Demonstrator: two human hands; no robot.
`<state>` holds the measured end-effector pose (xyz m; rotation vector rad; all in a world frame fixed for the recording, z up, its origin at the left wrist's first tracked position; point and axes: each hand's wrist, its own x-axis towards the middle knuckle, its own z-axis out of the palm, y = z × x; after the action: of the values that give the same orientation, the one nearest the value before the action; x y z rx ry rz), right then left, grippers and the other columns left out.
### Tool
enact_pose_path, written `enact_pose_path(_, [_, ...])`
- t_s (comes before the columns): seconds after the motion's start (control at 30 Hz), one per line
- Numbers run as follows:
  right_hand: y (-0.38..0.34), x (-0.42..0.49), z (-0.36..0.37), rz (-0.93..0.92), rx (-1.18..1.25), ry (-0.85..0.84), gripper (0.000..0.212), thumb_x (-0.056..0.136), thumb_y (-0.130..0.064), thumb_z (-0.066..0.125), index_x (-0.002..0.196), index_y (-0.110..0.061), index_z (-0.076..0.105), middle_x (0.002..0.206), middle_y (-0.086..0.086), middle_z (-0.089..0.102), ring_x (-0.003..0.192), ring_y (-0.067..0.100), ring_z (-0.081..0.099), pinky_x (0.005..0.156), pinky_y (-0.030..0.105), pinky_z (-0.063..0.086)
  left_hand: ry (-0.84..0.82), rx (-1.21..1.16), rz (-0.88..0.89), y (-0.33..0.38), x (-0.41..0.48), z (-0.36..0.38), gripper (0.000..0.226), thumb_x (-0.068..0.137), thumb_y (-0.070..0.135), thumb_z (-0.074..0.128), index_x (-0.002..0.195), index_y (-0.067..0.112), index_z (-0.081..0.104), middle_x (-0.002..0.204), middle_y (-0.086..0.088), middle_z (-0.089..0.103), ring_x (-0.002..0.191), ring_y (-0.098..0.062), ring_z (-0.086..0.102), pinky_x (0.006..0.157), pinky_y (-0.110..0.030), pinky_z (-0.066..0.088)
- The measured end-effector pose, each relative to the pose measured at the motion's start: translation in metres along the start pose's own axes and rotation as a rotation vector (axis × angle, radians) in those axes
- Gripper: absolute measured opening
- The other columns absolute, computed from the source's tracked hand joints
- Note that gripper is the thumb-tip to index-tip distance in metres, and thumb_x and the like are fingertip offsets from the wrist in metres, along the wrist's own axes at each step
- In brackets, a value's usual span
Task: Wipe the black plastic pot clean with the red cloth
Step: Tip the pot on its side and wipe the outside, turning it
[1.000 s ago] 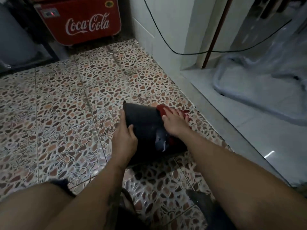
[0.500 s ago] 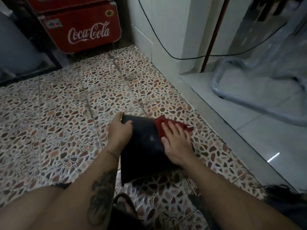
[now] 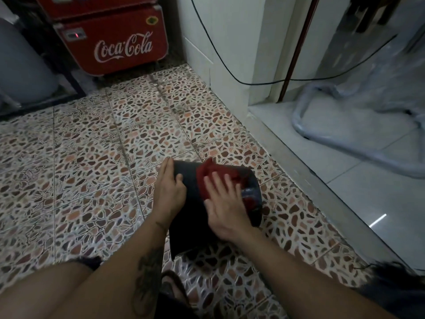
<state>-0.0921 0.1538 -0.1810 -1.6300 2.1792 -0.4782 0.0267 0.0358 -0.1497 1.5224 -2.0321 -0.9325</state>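
Note:
The black plastic pot (image 3: 192, 217) lies on its side on the patterned floor tiles, low in the middle of the head view. My left hand (image 3: 169, 191) grips its left edge, thumb on top. The red cloth (image 3: 207, 178) lies over the pot's upper wall. My right hand (image 3: 224, 199) presses flat on the cloth, fingers spread and blurred by motion. Part of the cloth is hidden under that hand, and the pot's shiny right side (image 3: 253, 199) reflects red.
A red Coca-Cola cooler (image 3: 115, 40) stands at the back. A white wall corner (image 3: 227, 65) with a black cable (image 3: 220, 63) rises to the right. A step (image 3: 299, 171) borders a white tiled floor holding a plastic-wrapped metal frame (image 3: 345, 125). My knees fill the bottom.
The pot has been turned, so more of its right side shows. My right hand has slid the cloth to the left across the upper wall. The camera has tilted down a little.

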Motion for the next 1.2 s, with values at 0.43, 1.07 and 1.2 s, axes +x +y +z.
enact_pose_path(0.43, [0.057, 0.033, -0.016, 0.375, -0.02, 0.032, 0.062, 0.101, -0.045, 0.015, 0.161, -0.028, 0.006, 0.171, 0.001, 0.002, 0.156, 0.024, -0.007, 0.123, 0.054, -0.008, -0.05, -0.001, -0.024, 0.002, 0.013, -0.003, 0.058, 0.105, 0.015, 0.042, 0.16, 0.013, 0.023, 0.169, -0.002, 0.018, 0.155, -0.018, 0.013, 0.125, -0.029, 0.007])
enact_pose_path(1.07, [0.08, 0.043, -0.027, 0.392, -0.071, -0.006, 0.063, 0.101, -0.047, 0.012, 0.16, -0.026, 0.015, 0.169, 0.003, 0.015, 0.155, 0.027, 0.012, 0.124, 0.056, -0.001, -0.022, -0.255, -0.201, 0.016, 0.022, -0.006, 0.052, 0.101, 0.013, 0.047, 0.153, 0.02, 0.043, 0.159, 0.0, 0.041, 0.148, -0.021, 0.035, 0.122, -0.032, 0.022])
enact_pose_path(1.2, [0.031, 0.057, -0.022, 0.218, 0.041, -0.016, 0.064, 0.099, -0.046, 0.015, 0.16, -0.026, 0.018, 0.169, 0.001, 0.016, 0.155, 0.023, 0.008, 0.125, 0.051, 0.003, -0.031, -0.28, -0.192, 0.034, 0.022, -0.008, 0.052, 0.101, 0.009, 0.048, 0.152, 0.02, 0.044, 0.156, 0.003, 0.044, 0.136, -0.017, 0.049, 0.109, -0.023, 0.039])
